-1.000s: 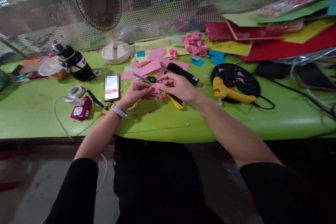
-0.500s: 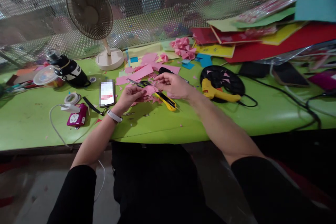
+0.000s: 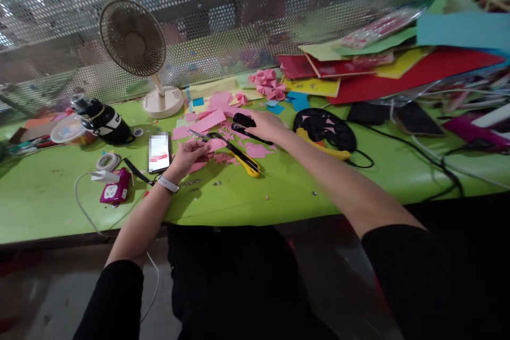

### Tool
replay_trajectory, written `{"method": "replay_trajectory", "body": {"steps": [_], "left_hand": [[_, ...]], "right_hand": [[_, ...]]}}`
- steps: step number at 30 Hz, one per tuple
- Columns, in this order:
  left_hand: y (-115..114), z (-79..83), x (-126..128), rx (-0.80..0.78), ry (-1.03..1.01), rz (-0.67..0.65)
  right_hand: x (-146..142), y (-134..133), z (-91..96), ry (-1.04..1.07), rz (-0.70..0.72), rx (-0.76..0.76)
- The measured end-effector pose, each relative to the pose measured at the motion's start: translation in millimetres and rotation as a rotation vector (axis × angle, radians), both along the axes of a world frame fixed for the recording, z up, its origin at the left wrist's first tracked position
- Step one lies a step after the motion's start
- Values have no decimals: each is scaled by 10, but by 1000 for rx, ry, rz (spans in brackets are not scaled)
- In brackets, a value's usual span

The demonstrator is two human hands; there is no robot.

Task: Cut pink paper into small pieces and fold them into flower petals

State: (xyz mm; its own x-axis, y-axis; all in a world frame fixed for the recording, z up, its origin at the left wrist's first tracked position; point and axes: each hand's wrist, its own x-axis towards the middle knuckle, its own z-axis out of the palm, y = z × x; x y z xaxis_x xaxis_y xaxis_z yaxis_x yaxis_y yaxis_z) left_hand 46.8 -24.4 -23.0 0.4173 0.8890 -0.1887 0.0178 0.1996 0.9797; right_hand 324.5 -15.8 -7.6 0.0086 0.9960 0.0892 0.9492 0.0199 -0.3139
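My left hand (image 3: 192, 153) pinches a small pink paper piece (image 3: 216, 144) between thumb and fingers, just above the table. Reaching across to the black stapler (image 3: 242, 121), my right hand (image 3: 266, 127) has its fingers around the far side and thumb on the near side; part of the stapler is covered by the hand. Between the hands lie scissors (image 3: 247, 162) with yellow and black handles, their blades pointing left. Pink paper scraps (image 3: 257, 150) are scattered under and around both hands. Behind them rests a cluster of folded pink paper pieces (image 3: 266, 84).
A yellow glue gun (image 3: 332, 152) lies by a black round tray (image 3: 346, 130) at right. Colored paper sheets (image 3: 382, 77) are stacked behind. On the left are a phone (image 3: 159, 151), a fan (image 3: 161, 102), a black bottle (image 3: 105, 119) and a purple power adapter (image 3: 115, 189).
My right hand has left the pink paper and moved to the stapler. My left hand keeps the paper, slightly lower and further left in view. The camera view has shifted a little.
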Motion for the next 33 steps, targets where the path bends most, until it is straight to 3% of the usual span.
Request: {"method": "replay_trajectory", "body": {"steps": [3,6,8,11,14,17,22,27,33], "left_hand": [[0,27,-3,28,-27,26],[33,58,-25,69,-40,71],[67,77,-53,101,-72,109],[118,84,-101,135,-114,152],[148,56,-125,149,-118,166],[152,21,-112,129,-107,133],[121,35,-77,110,-47,63],[77,97,-99,57,37,16],[-8,110,-75,-1,153,-118]], "right_hand": [[-30,-10,-31,2,-20,19],[-1,-163,124,42,-79,102],[-12,-397,290,70,-93,148],[-180,-914,460,133,23,148],[-506,-1416,385,106,217,52],[-802,-1655,149,31,344,-33],[-832,-1478,-100,-17,336,8],[-519,-1196,-161,10,251,49],[-200,-1062,-179,109,250,20]]}}
